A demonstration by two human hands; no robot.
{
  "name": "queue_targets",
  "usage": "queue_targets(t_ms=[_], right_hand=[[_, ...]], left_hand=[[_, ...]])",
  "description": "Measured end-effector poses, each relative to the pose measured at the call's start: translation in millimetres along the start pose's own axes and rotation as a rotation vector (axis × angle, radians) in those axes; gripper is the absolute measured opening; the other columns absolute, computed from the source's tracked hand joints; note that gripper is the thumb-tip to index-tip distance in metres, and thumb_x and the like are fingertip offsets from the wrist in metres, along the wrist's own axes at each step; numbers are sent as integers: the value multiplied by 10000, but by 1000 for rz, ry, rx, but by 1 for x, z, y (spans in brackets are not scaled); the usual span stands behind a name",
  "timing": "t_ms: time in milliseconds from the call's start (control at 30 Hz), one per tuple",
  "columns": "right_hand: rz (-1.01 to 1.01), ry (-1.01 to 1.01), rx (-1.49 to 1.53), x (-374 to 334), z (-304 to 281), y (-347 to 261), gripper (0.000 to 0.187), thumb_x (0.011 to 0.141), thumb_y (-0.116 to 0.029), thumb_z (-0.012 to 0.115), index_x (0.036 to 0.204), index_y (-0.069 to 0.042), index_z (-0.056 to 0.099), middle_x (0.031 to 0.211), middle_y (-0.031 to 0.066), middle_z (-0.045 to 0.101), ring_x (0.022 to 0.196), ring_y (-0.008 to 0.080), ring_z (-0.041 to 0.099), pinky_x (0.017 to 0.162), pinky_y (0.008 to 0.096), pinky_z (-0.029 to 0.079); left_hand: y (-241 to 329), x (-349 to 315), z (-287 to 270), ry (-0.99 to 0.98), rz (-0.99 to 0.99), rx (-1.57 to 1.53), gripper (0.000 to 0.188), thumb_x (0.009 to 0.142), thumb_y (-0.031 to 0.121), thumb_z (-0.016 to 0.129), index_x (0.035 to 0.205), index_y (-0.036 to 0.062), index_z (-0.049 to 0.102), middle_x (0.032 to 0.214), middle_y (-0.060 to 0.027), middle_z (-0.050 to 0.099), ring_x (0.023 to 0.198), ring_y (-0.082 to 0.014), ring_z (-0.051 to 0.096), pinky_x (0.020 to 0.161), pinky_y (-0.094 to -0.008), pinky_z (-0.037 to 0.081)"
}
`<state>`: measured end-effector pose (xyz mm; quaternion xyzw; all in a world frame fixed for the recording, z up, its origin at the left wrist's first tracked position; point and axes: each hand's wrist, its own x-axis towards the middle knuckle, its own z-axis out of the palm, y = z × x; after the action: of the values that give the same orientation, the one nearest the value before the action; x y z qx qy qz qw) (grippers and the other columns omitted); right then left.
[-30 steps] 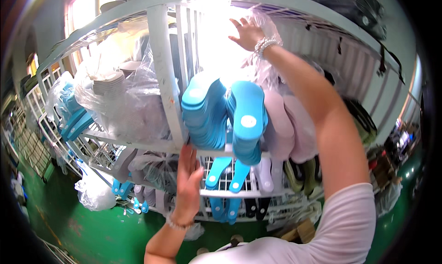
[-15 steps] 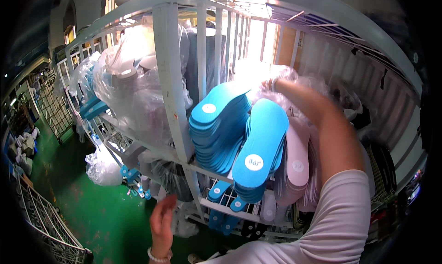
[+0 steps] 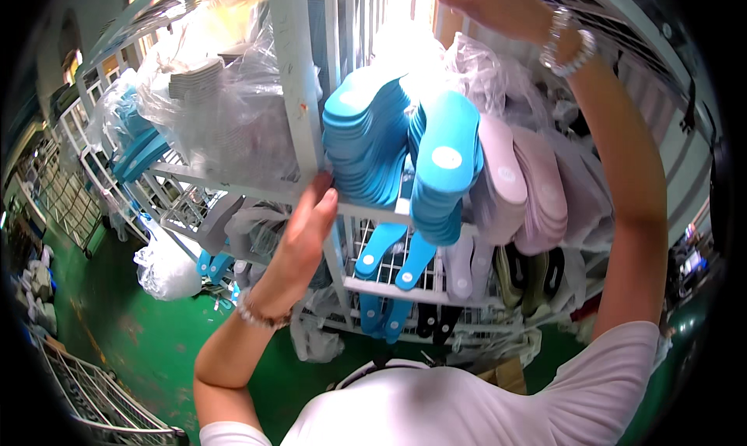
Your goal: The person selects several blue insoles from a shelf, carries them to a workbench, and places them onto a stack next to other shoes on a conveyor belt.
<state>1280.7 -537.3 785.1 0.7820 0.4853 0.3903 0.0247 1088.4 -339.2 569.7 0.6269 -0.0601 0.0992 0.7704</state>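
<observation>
My left hand (image 3: 305, 232) is held up beside the white rack post (image 3: 294, 96), fingers stretched out and nothing in it. Its fingertips are at the post, by the shelf edge; whether they press on it I cannot tell. High at the top edge, my right hand (image 3: 494, 9) is over the back of the shelf, its fingers loosely bent with nothing visible in them. Below it lie two stacks of blue insoles, a left stack (image 3: 366, 146) and a right stack (image 3: 447, 146). Pale pink insoles (image 3: 504, 174) stand to their right. Glare washes out the blue stacks' far ends.
Clear plastic bags (image 3: 482, 69) lie behind the stacks. Left of the post, a big bag (image 3: 233, 127) holds grey insoles. Lower shelves carry more blue insoles (image 3: 416, 259) and dark insoles (image 3: 545, 279). A wire cart (image 3: 101, 391) stands on the green floor (image 3: 148, 345).
My right hand has risen from behind the blue stacks to the top of the view. My left hand has come up to the post. The rack sits higher in view.
</observation>
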Motion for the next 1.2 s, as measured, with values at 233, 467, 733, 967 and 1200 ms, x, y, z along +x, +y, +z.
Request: queue_targets(t_ms=[233, 467, 733, 967, 1200], right_hand=[[374, -132, 362, -87, -77, -184, 166, 854, -162, 482, 922, -30, 554, 671, 51, 546, 580, 101, 492, 544, 228, 415], [840, 395, 636, -150, -18, -204, 390, 857, -345, 462, 1059, -12, 491, 873, 96, 568, 737, 114, 528, 608, 240, 416], [1286, 239, 1410, -158, 40, -191, 744, 796, -610, 351, 1215, 3, 385, 1150, 115, 479, 1025, 194, 457, 914, 301, 310], [1462, 119, 1594, -131, 39, -166, 768, 793, -628, 286, 1223, 4, 359, 1181, 144, 456, 1085, 262, 398, 952, 407, 260], [1424, 66, 1643, -104, 33, -167, 669, 734, -508, 518, 1236, -104, 337, 1240, 121, 374, 1128, 259, 354, 898, 500, 286]], left_hand=[[4, 29, 14, -56, -11, -349, 477, 916, 363, 277, 1250, 25, 314, 1266, -75, 359, 1148, -171, 355, 998, -315, 221], [-6, 65, 20, -42, -199, -391, 547, 902, 453, 166, 1162, 34, 401, 1109, -102, 474, 1041, -209, 442, 921, -367, 334], [5, 107, 16, -159, -265, -357, 718, 812, 612, 223, 1191, 22, 377, 1204, -164, 394, 1117, -297, 384, 891, -519, 333], [23, 111, 21, -150, -383, -193, 814, 759, 627, 360, 1309, 48, 201, 1331, -193, 229, 1193, -428, 236, 894, -636, 195], [25, 117, 20, -251, -355, 77, 895, 684, 669, 425, 1342, 126, 155, 1362, -213, 155, 1205, -463, 187, 894, -643, 170]])
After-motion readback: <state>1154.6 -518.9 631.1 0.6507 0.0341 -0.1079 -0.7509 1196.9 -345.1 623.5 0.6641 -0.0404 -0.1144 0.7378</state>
